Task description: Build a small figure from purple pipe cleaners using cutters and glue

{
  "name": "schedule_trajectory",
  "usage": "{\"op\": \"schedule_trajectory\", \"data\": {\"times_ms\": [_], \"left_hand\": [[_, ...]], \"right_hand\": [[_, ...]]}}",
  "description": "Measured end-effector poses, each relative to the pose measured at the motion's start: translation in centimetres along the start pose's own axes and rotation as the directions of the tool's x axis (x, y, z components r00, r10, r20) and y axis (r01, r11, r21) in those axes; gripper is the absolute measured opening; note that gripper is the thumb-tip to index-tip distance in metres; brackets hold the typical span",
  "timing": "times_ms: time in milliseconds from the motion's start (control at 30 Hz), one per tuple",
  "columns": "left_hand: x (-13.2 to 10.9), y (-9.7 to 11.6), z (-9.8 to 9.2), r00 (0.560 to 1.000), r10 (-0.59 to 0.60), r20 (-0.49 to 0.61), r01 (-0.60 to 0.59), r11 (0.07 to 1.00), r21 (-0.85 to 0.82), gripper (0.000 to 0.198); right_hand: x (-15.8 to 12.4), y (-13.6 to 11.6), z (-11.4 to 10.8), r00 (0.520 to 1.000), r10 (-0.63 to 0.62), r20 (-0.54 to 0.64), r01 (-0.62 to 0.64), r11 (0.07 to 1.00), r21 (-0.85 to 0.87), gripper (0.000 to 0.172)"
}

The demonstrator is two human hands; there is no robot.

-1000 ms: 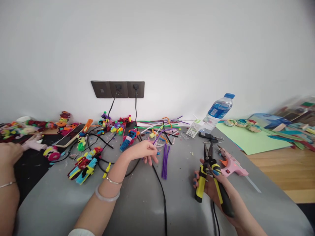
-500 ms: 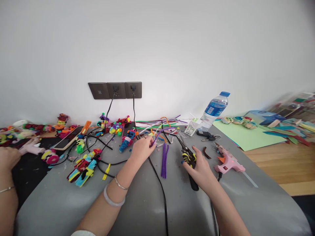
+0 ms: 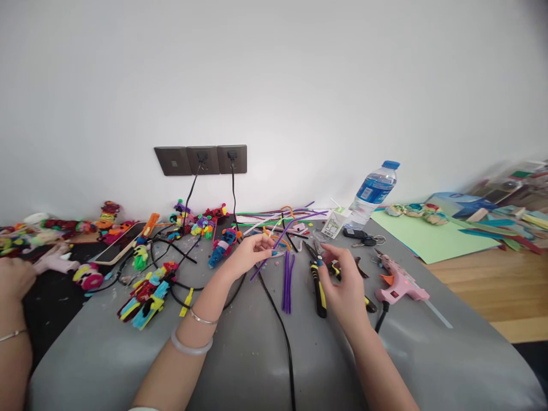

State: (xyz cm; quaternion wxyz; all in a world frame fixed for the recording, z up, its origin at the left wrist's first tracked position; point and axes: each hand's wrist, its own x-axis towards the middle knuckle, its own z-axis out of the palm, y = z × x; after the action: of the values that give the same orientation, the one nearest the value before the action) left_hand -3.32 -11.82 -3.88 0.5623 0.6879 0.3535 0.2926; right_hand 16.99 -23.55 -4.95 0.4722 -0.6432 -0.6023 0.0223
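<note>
My left hand (image 3: 252, 254) is closed in a pinch on a long purple pipe cleaner (image 3: 283, 233), which slants up to the right. Several shorter purple pipe cleaners (image 3: 287, 284) lie side by side on the grey mat between my hands. My right hand (image 3: 345, 279) is above a pair of black-and-yellow pliers (image 3: 319, 291), its thumb and forefinger apart near the jaws. The plier handles are spread and lie on the mat; my right hand partly hides them. Behind my left hand is a blue pipe-cleaner figure (image 3: 220, 251).
A pink glue gun (image 3: 400, 288), car keys (image 3: 363, 237), a drink carton (image 3: 334, 222) and a water bottle (image 3: 371, 197) stand or lie to the right. Black cables (image 3: 278, 319) cross the mat. Pipe-cleaner figures (image 3: 148, 297) lie left, near another person's hand (image 3: 15, 279).
My right hand has shifted from the plier handles towards the jaws, and the handles have spread apart. My left hand has lowered slightly, with the long purple pipe cleaner now showing on both sides of it.
</note>
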Motion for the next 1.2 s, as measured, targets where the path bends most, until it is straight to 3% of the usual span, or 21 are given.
{"op": "schedule_trajectory", "data": {"times_ms": [133,233,333,433,500,600,700,800,967,1067,1200], "left_hand": [[-0.6,1.2,-0.3,0.975,-0.071,0.21,0.09,0.993,-0.082,0.029],[-0.9,1.6,-0.5,0.932,-0.11,0.346,0.131,0.991,-0.038,0.026],[-1.0,1.6,-0.9,0.912,-0.112,0.395,0.148,0.987,-0.06,0.025],[-1.0,1.3,-1.3,0.93,-0.096,0.356,0.151,0.98,-0.129,0.027],[-0.9,1.2,-1.5,0.949,-0.113,0.293,0.167,0.972,-0.168,0.031],[-0.7,1.1,-1.0,0.97,-0.157,0.187,0.198,0.952,-0.231,0.037],[-0.5,0.9,0.2,0.978,-0.147,0.148,0.187,0.932,-0.312,0.04],[-0.2,0.5,1.4,0.985,-0.094,0.147,0.141,0.925,-0.351,0.043],[0.1,0.0,2.1,1.0,-0.029,-0.011,0.022,0.915,-0.403,0.047],[0.1,0.3,1.9,0.997,-0.059,-0.043,0.035,0.903,-0.429,0.05],[-0.2,0.7,1.8,0.992,-0.127,0.002,0.116,0.901,-0.418,0.057]], "right_hand": [[1.0,-1.8,-1.5,0.991,-0.135,-0.021,0.137,0.98,0.144,0.026],[2.0,-2.1,-1.7,0.987,-0.139,0.08,0.129,0.985,0.118,0.033],[2.9,-1.4,-1.6,0.975,-0.086,0.207,0.076,0.996,0.052,0.028],[3.2,-0.5,-1.8,0.952,0.022,0.305,-0.036,0.999,0.039,0.016],[3.1,-0.5,-2.2,0.916,0.093,0.391,-0.16,0.977,0.143,0.025],[2.9,-1.1,-2.7,0.805,0.091,0.587,-0.367,0.853,0.372,0.039],[3.1,-2.0,-2.4,0.712,0.014,0.702,-0.479,0.741,0.471,0.04],[3.9,-2.2,-0.8,0.719,0.01,0.695,-0.493,0.712,0.5,0.037],[5.8,-1.3,2.6,0.736,-0.052,0.675,-0.517,0.602,0.609,0.036],[6.4,-0.5,4.1,0.706,-0.151,0.691,-0.512,0.565,0.647,0.042],[6.0,1.0,5.7,0.688,-0.198,0.699,-0.532,0.518,0.67,0.047]]}}
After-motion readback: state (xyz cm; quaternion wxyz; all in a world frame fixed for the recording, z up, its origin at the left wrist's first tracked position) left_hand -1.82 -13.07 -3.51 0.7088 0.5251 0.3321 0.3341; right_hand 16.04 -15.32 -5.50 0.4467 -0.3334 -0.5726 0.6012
